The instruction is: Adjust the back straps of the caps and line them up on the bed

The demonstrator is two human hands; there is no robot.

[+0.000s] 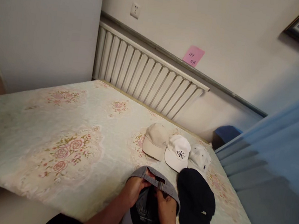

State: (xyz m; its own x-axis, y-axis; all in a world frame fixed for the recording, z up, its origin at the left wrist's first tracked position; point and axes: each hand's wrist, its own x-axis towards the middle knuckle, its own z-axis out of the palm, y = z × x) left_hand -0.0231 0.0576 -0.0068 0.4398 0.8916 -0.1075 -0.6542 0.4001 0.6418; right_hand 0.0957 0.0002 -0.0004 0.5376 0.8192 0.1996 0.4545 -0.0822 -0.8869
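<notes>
A grey baseball cap (167,187) is held over the near part of the bed, its dark inside facing me and its back strap with metal buckle at the top. My left hand (132,190) grips the left side of the back opening, fingers closed around the strap. On the other side my right hand (166,203) is closed on the rim near the buckle. Just right of it lies a black cap (196,194). Beyond stand a beige cap (155,138), a white cap (178,148) with dark letters and a pale cap (200,156) with a small dark logo, in a row.
The bed (38,127) has a pale green floral cover. A white radiator (140,71) runs along the wall behind it, below a pink note (194,55). A blue curtain (275,171) hangs at the right, with a dark blue object (225,134) beside it.
</notes>
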